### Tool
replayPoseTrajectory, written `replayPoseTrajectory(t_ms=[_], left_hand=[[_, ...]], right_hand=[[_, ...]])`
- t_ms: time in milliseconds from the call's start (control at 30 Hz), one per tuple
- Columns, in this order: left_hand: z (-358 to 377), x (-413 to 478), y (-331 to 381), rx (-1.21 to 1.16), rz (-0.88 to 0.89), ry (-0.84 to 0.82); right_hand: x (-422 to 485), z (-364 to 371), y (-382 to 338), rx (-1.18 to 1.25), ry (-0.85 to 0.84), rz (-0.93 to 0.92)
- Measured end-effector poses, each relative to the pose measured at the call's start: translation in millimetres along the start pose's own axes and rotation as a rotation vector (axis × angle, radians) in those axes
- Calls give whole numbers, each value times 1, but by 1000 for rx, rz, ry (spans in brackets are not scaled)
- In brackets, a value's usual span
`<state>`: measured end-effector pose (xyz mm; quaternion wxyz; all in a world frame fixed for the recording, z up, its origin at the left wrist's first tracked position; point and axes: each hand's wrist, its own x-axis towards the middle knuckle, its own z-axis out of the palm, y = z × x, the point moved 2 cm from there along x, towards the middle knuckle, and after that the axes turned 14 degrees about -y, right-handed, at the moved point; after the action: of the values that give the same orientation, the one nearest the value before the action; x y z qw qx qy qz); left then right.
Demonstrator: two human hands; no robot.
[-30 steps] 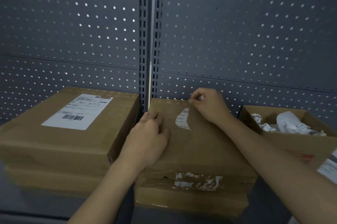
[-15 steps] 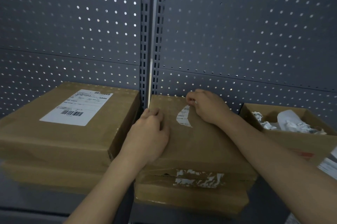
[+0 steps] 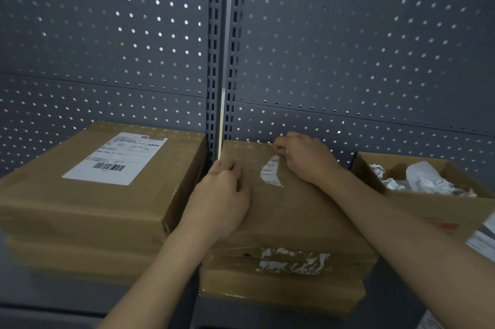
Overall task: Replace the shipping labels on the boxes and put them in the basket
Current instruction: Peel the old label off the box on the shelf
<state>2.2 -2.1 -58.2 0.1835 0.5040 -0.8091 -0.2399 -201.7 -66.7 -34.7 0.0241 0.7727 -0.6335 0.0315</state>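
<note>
right hand [image 3: 308, 161]: pinches top end of torn label [image 3: 270, 174]
left hand [image 3: 219, 196]: rests on middle box [image 3: 300, 212]
left box [image 3: 80, 204]: intact label [image 3: 115, 160]
open box [image 3: 444, 207]: crumpled paper [image 3: 424, 180]

Pegboard [image 3: 348, 61] seemingly tight behind middle box [image 3: 294, 211]

Matt brown cardboard boxes [image 3: 294, 211]; torn white paper label [image 3: 271, 171]; perforated grey metal panel [image 3: 348, 47].
</note>
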Motion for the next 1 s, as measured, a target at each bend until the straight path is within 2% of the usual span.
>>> replayPoseTrajectory(t_ms=[167,467,600,1000], left_hand=[[2,3,-4,-18,11,0],[1,3,-3,-31,33,40],[2,4,-3,-35,29,45],[5,8,-8,-13,15,15]], right_hand=[[-1,-3,-6,-41,-29,-9],[-1,-4,-8,25,-62,7],[-6,-4,-4,102,24,77],[-10,-12,-22,-88,-49,-6]])
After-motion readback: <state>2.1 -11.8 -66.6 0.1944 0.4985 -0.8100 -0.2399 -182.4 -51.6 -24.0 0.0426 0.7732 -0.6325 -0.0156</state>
